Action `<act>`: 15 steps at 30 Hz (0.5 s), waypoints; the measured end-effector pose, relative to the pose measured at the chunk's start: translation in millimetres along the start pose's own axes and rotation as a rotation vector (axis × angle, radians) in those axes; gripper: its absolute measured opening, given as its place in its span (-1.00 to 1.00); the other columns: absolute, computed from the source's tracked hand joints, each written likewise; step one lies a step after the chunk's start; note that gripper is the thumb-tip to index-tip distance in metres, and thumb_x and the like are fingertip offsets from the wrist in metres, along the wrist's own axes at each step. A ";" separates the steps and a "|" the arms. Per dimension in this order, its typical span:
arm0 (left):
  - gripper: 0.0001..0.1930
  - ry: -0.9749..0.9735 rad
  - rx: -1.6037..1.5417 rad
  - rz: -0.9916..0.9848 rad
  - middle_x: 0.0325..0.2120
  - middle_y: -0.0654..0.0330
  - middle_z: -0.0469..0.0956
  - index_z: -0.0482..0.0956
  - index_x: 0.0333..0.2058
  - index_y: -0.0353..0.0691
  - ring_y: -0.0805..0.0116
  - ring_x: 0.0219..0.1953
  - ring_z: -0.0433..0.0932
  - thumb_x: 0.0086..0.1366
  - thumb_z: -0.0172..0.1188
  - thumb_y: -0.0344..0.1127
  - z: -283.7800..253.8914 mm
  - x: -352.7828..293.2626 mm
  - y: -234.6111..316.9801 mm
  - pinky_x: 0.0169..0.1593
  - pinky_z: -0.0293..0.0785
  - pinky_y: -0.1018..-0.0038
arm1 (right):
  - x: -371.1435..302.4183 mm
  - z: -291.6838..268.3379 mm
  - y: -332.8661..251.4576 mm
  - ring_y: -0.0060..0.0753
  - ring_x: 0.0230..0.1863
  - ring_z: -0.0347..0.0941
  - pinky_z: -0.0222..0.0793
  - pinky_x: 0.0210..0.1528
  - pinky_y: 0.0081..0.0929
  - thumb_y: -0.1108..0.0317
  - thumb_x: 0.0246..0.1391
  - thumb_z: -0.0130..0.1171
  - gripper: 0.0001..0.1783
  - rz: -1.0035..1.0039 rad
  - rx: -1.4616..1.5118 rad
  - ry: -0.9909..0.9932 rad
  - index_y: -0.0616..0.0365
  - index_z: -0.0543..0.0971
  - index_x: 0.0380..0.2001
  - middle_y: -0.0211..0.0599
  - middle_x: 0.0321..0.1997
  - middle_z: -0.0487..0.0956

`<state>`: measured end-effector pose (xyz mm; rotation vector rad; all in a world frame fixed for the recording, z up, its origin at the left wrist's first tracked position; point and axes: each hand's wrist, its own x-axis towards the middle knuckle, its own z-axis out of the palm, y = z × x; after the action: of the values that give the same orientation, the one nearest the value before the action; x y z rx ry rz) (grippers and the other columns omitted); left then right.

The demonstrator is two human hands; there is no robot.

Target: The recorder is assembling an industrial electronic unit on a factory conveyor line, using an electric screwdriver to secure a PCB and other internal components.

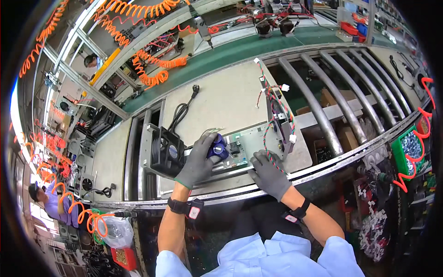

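Observation:
My left hand (199, 160), in a grey glove, is closed around the blue cylindrical capacitors (218, 150) on a green circuit board (238, 159). The board lies in a low metal chassis, with a black fan (167, 152) upright at its left end. Fingers stretched and slightly bent, my gloved right hand (271, 176) lies at the near edge of the chassis's bare metal plate (258, 141). Red, black and green twisted wires (266, 134) with white connectors run beside its fingertips and up past the chassis's right end panel (282, 121). The fingertips' undersides are hidden.
The chassis rests on a pale board (214, 101) on a roller conveyor (318, 101). A black power cord (182, 111) lies behind the fan. An electric screwdriver (201, 28) hangs above. A green bin of screws (409, 147) stands right; a co-worker (53, 203) is far left.

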<state>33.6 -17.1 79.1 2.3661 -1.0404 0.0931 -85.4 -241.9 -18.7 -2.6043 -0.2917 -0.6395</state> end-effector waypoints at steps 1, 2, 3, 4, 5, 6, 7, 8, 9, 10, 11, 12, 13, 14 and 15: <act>-0.29 -0.005 0.002 -0.003 0.18 -0.18 0.38 0.32 0.22 -0.36 -0.16 0.23 0.38 0.07 0.37 -0.48 0.3 -0.4 -1.2 0.29 0.34 0.19 | 0.1 -0.9 -0.3 -0.06 0.24 0.35 0.21 0.31 -0.05 0.18 0.09 0.26 -0.53 0.016 0.011 -0.027 0.18 0.50 0.03 -0.15 0.11 0.50; -0.29 0.000 -0.003 -0.010 0.18 -0.18 0.38 0.32 0.22 -0.36 -0.16 0.23 0.38 0.07 0.37 -0.48 0.9 -1.2 -1.7 0.29 0.34 0.19 | 0.9 -1.2 -0.9 -0.06 0.24 0.35 0.21 0.31 -0.05 0.18 0.09 0.26 -0.53 0.009 0.010 -0.035 0.18 0.50 0.03 -0.15 0.11 0.50; -0.28 0.010 0.023 -0.003 0.18 -0.17 0.38 0.32 0.22 -0.36 -0.17 0.22 0.38 0.06 0.38 -0.48 1.7 -1.2 -1.0 0.29 0.34 0.18 | 2.0 -2.5 -1.3 -0.03 0.22 0.36 0.23 0.30 -0.05 0.20 0.08 0.26 -0.53 -0.005 0.025 -0.017 0.19 0.50 0.03 -0.14 0.11 0.50; -0.28 0.021 0.049 0.003 0.17 -0.17 0.39 0.32 0.22 -0.36 -0.17 0.22 0.38 0.06 0.39 -0.49 2.7 -1.4 -1.2 0.30 0.34 0.17 | 3.6 -4.3 -2.0 0.00 0.21 0.36 0.24 0.29 -0.06 0.21 0.07 0.26 -0.52 -0.021 0.041 0.000 0.20 0.50 0.03 -0.13 0.10 0.50; -0.26 0.007 0.061 0.006 0.18 -0.17 0.37 0.29 0.24 -0.35 -0.21 0.20 0.38 0.05 0.38 -0.51 4.2 -1.8 -3.0 0.29 0.34 0.15 | 5.5 -7.9 -3.8 0.00 0.21 0.36 0.24 0.29 -0.06 0.21 0.07 0.26 -0.52 -0.030 0.036 -0.008 0.20 0.50 0.03 -0.13 0.10 0.50; -0.26 0.016 0.054 -0.002 0.18 -0.17 0.37 0.29 0.24 -0.35 -0.21 0.20 0.38 0.05 0.38 -0.51 6.7 -2.8 -4.2 0.29 0.34 0.15 | 6.9 -12.3 -5.7 0.03 0.20 0.36 0.25 0.27 -0.06 0.26 0.06 0.23 -0.53 -0.001 0.095 -0.021 0.21 0.49 0.04 -0.11 0.11 0.50; -0.24 0.026 0.054 0.017 0.19 -0.19 0.35 0.27 0.26 -0.35 -0.22 0.20 0.38 0.06 0.36 -0.52 9.1 -4.0 -5.5 0.30 0.33 0.14 | 9.1 -14.6 -6.7 0.06 0.19 0.36 0.26 0.26 -0.07 0.31 0.06 0.21 -0.54 0.027 0.154 -0.036 0.22 0.48 0.04 -0.09 0.11 0.50; -0.23 0.036 0.054 0.036 0.20 -0.20 0.33 0.24 0.27 -0.35 -0.24 0.19 0.38 0.06 0.35 -0.53 11.2 -6.0 -7.3 0.30 0.33 0.13 | 12.7 -12.9 -4.8 0.06 0.19 0.36 0.26 0.26 -0.07 0.31 0.06 0.21 -0.54 0.016 0.150 -0.046 0.22 0.48 0.04 -0.09 0.11 0.50; -0.19 0.023 0.053 0.027 0.23 -0.23 0.28 0.21 0.30 -0.36 -0.26 0.20 0.37 0.07 0.36 -0.38 12.1 -6.4 -8.1 0.29 0.32 0.09 | 19.8 -12.0 -2.7 0.09 0.19 0.36 0.27 0.25 -0.06 0.36 0.04 0.18 -0.53 0.037 0.150 -0.002 0.23 0.47 0.05 -0.06 0.11 0.50; -0.19 0.032 0.047 0.022 0.23 -0.23 0.28 0.21 0.30 -0.36 -0.26 0.20 0.37 0.07 0.36 -0.38 13.4 -8.8 -7.9 0.29 0.32 0.09 | 27.9 -12.1 -1.8 0.11 0.18 0.35 0.28 0.24 -0.05 0.41 0.01 0.15 -0.52 0.057 0.150 0.042 0.25 0.46 0.06 -0.04 0.12 0.50; -0.17 0.052 0.067 -0.002 0.23 -0.24 0.28 0.20 0.29 -0.37 -0.27 0.23 0.35 0.08 0.37 -0.29 15.3 -11.7 -7.1 0.30 0.33 0.10 | 35.5 -14.6 -1.0 0.12 0.15 0.39 0.36 0.17 -0.04 0.48 -0.04 0.13 -0.46 -0.003 0.097 0.034 0.27 0.44 0.10 0.02 0.13 0.50; -0.15 0.065 0.083 -0.020 0.23 -0.25 0.27 0.19 0.29 -0.38 -0.27 0.25 0.32 0.08 0.38 -0.21 17.3 -10.5 -4.5 0.30 0.33 0.11 | 44.8 -11.9 2.8 0.12 0.15 0.39 0.36 0.17 -0.04 0.48 -0.04 0.13 -0.46 -0.002 0.087 0.029 0.27 0.44 0.10 0.02 0.13 0.50; -0.08 0.076 0.129 -0.047 0.23 -0.23 0.27 0.19 0.27 -0.38 -0.26 0.25 0.33 0.04 0.42 -0.03 18.4 -10.3 -0.4 0.30 0.33 0.08 | 52.3 -6.9 7.2 0.12 0.12 0.42 0.40 0.13 -0.06 0.50 -0.06 0.14 -0.45 -0.076 0.065 0.004 0.29 0.45 0.10 0.03 0.12 0.51; -0.08 0.078 0.116 -0.048 0.23 -0.23 0.27 0.19 0.27 -0.38 -0.26 0.25 0.33 0.04 0.42 -0.03 18.7 -10.4 3.0 0.30 0.33 0.08 | 55.9 -2.9 9.5 0.11 0.09 0.45 0.43 0.10 -0.08 0.52 -0.08 0.14 -0.45 -0.149 0.044 -0.022 0.30 0.46 0.09 0.04 0.11 0.52; -0.05 0.063 0.179 -0.041 0.23 -0.21 0.28 0.20 0.26 -0.37 -0.24 0.24 0.33 0.00 0.45 -0.01 16.4 -10.4 7.8 0.29 0.33 0.07 | 57.0 1.1 8.7 0.11 0.03 0.49 0.47 0.06 -0.11 0.56 -0.09 0.14 -0.47 -0.155 0.007 -0.031 0.30 0.50 0.06 0.06 0.08 0.55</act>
<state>18.4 -22.8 65.9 2.5257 -0.9899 0.2539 -32.8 -243.5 4.8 -2.6053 -0.5090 -0.6489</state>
